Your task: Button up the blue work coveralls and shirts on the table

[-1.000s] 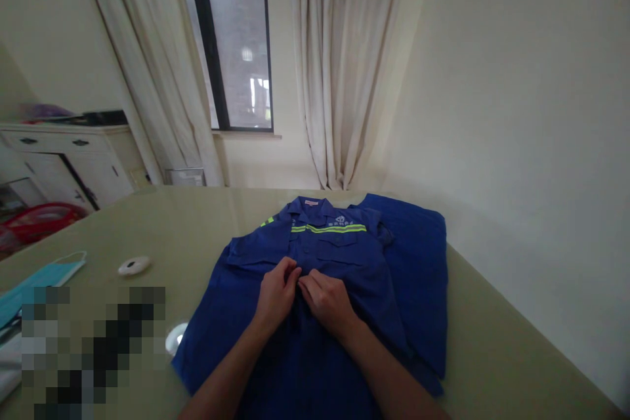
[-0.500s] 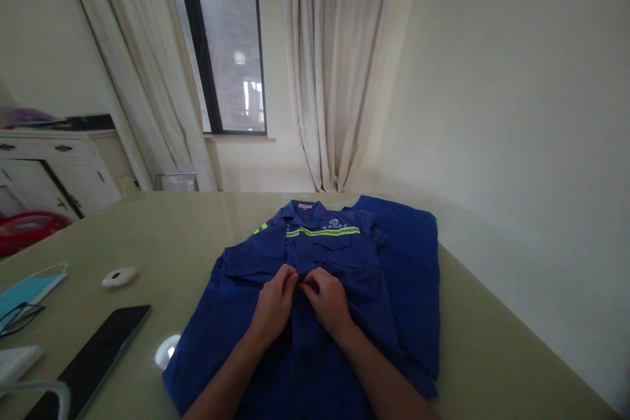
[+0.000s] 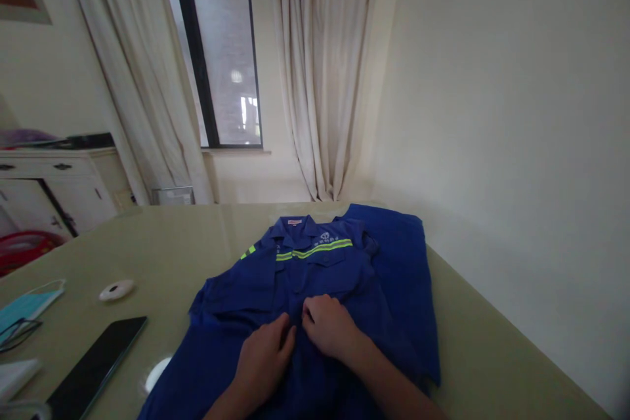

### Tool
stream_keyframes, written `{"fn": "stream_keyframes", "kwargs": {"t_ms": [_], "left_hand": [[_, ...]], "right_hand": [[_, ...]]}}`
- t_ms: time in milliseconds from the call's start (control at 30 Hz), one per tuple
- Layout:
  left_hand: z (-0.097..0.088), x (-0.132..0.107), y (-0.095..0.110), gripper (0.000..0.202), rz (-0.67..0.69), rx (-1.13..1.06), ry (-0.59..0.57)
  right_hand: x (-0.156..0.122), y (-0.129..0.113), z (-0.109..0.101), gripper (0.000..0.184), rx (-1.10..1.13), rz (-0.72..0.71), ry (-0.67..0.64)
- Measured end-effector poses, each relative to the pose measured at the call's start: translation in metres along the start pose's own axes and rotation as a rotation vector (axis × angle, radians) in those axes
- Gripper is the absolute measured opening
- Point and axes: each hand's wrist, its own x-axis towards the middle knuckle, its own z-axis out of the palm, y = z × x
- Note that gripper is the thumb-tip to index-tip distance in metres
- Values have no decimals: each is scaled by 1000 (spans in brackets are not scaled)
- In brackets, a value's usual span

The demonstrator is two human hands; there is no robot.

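1. At the far left, a light-blue face mask (image 3: 29,308) lies on the table (image 3: 177,243), with dark-framed glasses (image 3: 20,335) against it.
2. A black phone (image 3: 96,367) lies aslant nearby; a white oval object (image 3: 117,290) sits beyond it.
3. A round white object (image 3: 156,375) lies just beside the shirt's edge.
4. The blue shirt (image 3: 298,275) is spread face up mid-table, collar away from the person, yellow-green stripe across its chest.
5. The left hand (image 3: 263,357) is at its front, fingers bent, thumb apart; whether it grips fabric, I cannot tell.
6. The right hand (image 3: 329,325), slightly farther up, has curled fingers; its grip is hidden too.
7. Rightmost, blue cloth (image 3: 406,289) lies partly overlapped by the shirt.
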Motion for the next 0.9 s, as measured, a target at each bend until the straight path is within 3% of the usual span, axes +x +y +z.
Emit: {"fn": "stream_keyframes", "kwargs": {"t_ms": [100,200,400,600,767,900], "left_hand": [[-9,-8,2,24,-16,26,-56],[-20,9,1,24,-21,-29,-105],[-26,66,-5,27,-176,-101,88],[-12,73,-5,35,-177,-154,155],[-8,76,-16,37,-66,-575,150],[-3,88,-22,47,-93,-985,77]], "right_hand": [[7,-8,-11,14,-41,14,81],[22,-10,-5,24,-37,-18,139],[38,-4,32,4,-107,-38,202],[36,7,44,15,-42,-115,328],[40,9,48,17,87,-157,372],[39,10,47,19,200,-227,386]]}}
